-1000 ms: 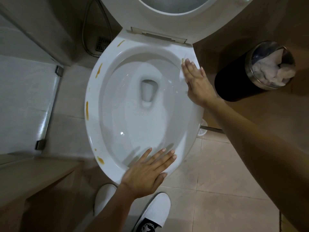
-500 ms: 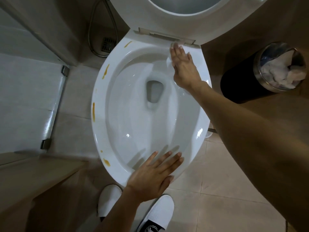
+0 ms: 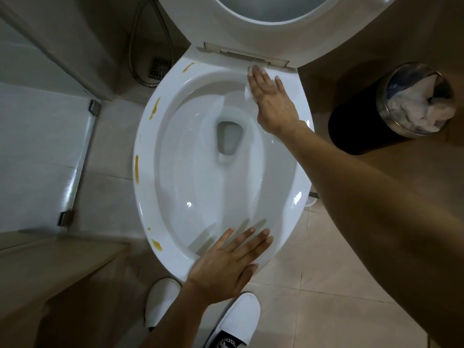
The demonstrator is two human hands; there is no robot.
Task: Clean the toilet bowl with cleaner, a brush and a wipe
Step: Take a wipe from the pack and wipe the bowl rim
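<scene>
Right at the back of the white ceramic toilet bowl (image 3: pixel 150 197), near the seat hinge, the right hand (image 3: pixel 272 102) lies flat with straight fingers, pressing a thin white wipe (image 3: pixel 248 92) onto the rim; only the wipe's edges peek out from under the fingers. Down at the front rim the left hand (image 3: pixel 226 264) rests open, fingers spread, holding nothing. Yellow-orange smears (image 3: pixel 136 169) dot the rim's left side. The white seat and lid (image 3: pixel 313 33) stand raised. Off to the right sits a round black bin with a metal ring (image 3: pixel 356 126), stuffed with white crumpled paper. White shoes (image 3: pixel 162 301) show below on beige floor tiles (image 3: pixel 326 285).
</scene>
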